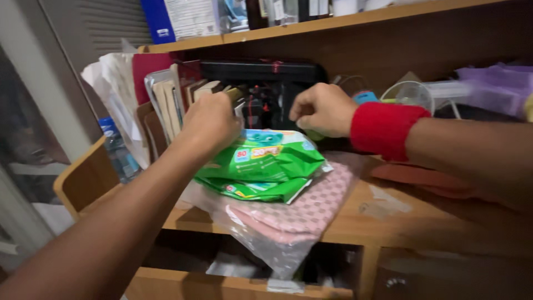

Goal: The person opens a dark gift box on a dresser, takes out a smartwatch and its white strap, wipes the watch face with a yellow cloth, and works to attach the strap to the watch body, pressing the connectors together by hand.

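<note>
My left hand (211,123) and right hand (322,110), both closed, pinch the top edge of a green wipes pack (261,164) with a teal cartoon top and small red-yellow label. The pack sits on a pink checked cloth in a clear bag (294,214), overhanging the wooden worktop (411,222). Red wristband (383,129) on my right wrist. Books (175,100) stand behind.

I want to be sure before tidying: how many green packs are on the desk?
2: a upper green pack under both hands, and a lower green pack beneath it on the pink bagged cloth. More may be hidden.
</note>
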